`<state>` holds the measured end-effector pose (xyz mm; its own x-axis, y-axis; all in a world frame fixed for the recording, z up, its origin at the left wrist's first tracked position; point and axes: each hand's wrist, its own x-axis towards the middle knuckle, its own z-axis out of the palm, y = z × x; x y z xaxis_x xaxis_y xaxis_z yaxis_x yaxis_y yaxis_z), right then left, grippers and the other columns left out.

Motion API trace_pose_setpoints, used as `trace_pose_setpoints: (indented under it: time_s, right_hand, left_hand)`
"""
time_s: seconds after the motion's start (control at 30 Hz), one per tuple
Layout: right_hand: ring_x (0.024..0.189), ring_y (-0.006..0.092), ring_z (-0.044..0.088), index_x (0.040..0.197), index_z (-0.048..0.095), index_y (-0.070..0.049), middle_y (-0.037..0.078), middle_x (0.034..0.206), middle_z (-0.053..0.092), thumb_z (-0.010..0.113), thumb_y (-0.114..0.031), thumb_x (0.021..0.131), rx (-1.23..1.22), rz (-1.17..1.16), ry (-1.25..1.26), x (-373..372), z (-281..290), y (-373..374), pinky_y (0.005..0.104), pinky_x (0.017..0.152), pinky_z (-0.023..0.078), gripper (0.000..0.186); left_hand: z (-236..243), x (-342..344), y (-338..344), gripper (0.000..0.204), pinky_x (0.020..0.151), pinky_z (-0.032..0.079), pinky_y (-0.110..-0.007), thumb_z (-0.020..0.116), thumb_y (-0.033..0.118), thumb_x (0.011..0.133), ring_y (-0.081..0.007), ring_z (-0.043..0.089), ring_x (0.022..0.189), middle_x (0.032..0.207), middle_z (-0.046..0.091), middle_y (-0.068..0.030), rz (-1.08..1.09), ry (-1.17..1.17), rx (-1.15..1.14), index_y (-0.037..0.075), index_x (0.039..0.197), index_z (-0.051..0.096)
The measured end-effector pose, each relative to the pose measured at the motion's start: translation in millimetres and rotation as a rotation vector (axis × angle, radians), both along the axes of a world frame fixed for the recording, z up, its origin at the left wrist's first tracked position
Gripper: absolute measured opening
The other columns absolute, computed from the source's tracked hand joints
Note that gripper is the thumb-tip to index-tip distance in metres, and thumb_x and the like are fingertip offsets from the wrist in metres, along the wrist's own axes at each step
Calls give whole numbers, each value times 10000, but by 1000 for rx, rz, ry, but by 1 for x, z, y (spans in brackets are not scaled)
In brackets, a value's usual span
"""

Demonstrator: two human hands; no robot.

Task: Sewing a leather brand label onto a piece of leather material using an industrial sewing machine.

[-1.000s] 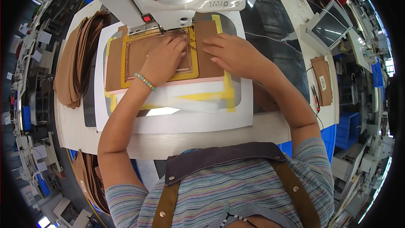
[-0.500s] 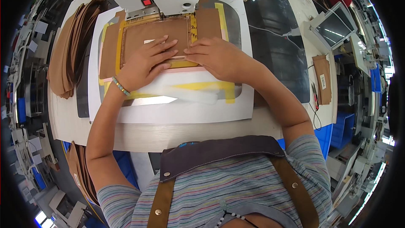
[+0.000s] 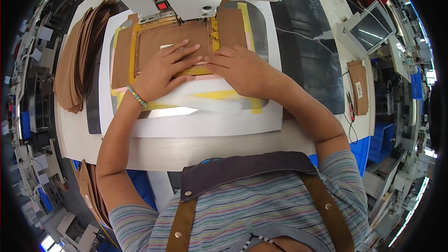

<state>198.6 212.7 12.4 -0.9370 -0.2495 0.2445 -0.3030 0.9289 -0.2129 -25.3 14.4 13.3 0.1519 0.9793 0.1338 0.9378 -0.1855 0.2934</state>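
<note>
A brown fabric piece (image 3: 161,35) lies within a yellow-edged template (image 3: 131,58) under the sewing machine head (image 3: 186,2). My left hand (image 3: 161,74) rests on its lower part with fingers spread, just below a small white label (image 3: 165,46). Beside it, my right hand (image 3: 245,71) lies over the lower right corner of the template, its fingers extended side by side and partly overlapping. The two hands' fingertips nearly meet. More brown fabric (image 3: 232,25) shows to the right of the template. Nothing is visibly gripped in either hand.
A white sheet (image 3: 205,129) lies under the template, with a translucent strip (image 3: 210,104) across it. Stacked brown fabric pieces (image 3: 77,60) stand at the left. On the right are a tablet-like screen (image 3: 371,27), red-handled snippers (image 3: 351,107) and a labelled brown piece (image 3: 358,88).
Both hands stay on the work with only slight shifts of the fingers; the right hand sits a little lower. The whole view has shifted slightly.
</note>
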Motion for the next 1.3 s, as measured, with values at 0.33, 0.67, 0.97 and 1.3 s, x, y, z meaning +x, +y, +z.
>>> trace_pose_setpoints:
  time_s: [0.33, 0.67, 0.97, 1.3]
  right_hand:
    - [1273, 262, 593, 1363, 640, -6, 103, 1345, 668, 584, -51, 933, 43, -24, 120, -2, -5, 2, 392, 1024, 470, 437]
    - [1317, 257, 580, 1357, 644, -19, 105, 1405, 657, 593, -47, 938, 95, -100, 110, -16, -11, 15, 389, 1038, 469, 423]
    - [1213, 323, 663, 1347, 699, -59, 93, 1274, 744, 640, -60, 986, -328, 38, 312, 26, 93, 4, 491, 1097, 504, 366]
    - [1401, 105, 539, 1406, 714, -267, -103, 1534, 592, 622, -72, 1058, -1043, 510, 296, 137, 220, -52, 294, 1008, 613, 409]
  left_hand:
    - [0, -4, 12, 537, 1250, 377, -505, 715, 281, 994, -362, 425, 1546, 1646, 516, -92, 20, 19, 42, 137, 1505, 637]
    - [-11, -24, 39, 536, 1236, 398, -507, 699, 312, 1013, -346, 433, 1542, 1633, 526, -106, 31, 81, 57, 137, 1514, 627]
    - [-14, -35, 56, 487, 1214, 412, -480, 600, 394, 1082, -322, 541, 1415, 1561, 607, -89, 122, 65, 33, 150, 1500, 647]
    - [-24, -41, 57, 409, 1178, 437, -487, 569, 267, 1092, -401, 580, 1319, 1456, 649, -203, 273, -250, 43, 114, 1456, 677]
